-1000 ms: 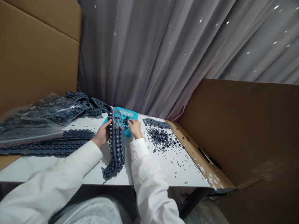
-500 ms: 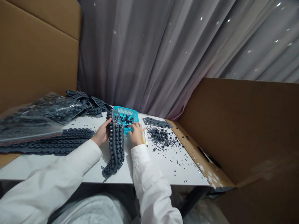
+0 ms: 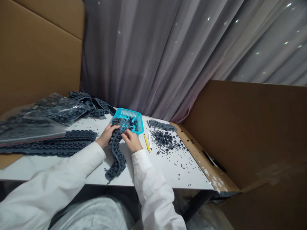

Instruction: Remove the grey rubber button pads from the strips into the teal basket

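Note:
A dark grey rubbery strip (image 3: 115, 151) with rows of round holes hangs in a curve from my hands, its lower end on the white table. My left hand (image 3: 105, 134) grips the strip's left edge near its top. My right hand (image 3: 131, 140) has its fingers closed at the strip's right edge, pinching it. Behind the strip stands a blue basket (image 3: 140, 123) holding small black pieces, partly hidden by the strip and my fingers.
On the left lie a clear plastic bag (image 3: 45, 113) and more dark strips (image 3: 72, 143). A yellow pen-like tool (image 3: 147, 142) lies right of my right hand. Black bits (image 3: 165, 139) are scattered beside a flat grey mesh piece (image 3: 161, 125). Cardboard walls (image 3: 251, 127) flank the table.
My right hand has moved from the basket back and left onto the strip, uncovering the yellow tool. The strip has bent and turned in my left hand.

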Action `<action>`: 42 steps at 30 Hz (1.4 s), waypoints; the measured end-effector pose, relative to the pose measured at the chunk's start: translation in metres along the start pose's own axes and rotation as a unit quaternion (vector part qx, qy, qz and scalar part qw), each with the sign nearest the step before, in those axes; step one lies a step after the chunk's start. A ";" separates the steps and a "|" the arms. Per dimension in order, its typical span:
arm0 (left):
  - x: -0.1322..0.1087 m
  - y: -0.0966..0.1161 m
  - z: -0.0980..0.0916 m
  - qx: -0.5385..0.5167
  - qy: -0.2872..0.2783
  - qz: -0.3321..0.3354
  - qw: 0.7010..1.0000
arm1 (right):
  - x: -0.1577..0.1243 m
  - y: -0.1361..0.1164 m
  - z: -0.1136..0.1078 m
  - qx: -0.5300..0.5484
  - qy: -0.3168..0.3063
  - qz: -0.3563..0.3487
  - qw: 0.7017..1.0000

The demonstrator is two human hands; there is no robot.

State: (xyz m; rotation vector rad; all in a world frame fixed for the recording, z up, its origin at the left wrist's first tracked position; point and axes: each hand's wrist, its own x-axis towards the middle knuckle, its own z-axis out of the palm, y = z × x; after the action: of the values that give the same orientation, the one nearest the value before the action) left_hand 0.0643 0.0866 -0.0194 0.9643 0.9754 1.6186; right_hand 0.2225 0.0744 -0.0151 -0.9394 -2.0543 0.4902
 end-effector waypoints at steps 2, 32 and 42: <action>-0.001 0.004 0.002 0.049 0.013 0.057 0.997 | 0.000 0.002 0.003 -0.030 -0.010 -0.005 0.999; -0.027 0.012 -0.002 -0.003 -0.111 -0.128 0.986 | 0.010 -0.008 0.041 0.355 0.136 0.138 0.914; -0.042 0.016 0.007 -0.098 -0.096 -0.266 0.954 | 0.012 -0.015 0.065 0.412 0.273 0.195 0.847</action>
State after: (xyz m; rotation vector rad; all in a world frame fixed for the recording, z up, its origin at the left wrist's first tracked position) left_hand 0.0742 0.0434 -0.0074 0.6357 0.8322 1.1206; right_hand 0.1593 0.0725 -0.0383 -0.8103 -0.9571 1.0695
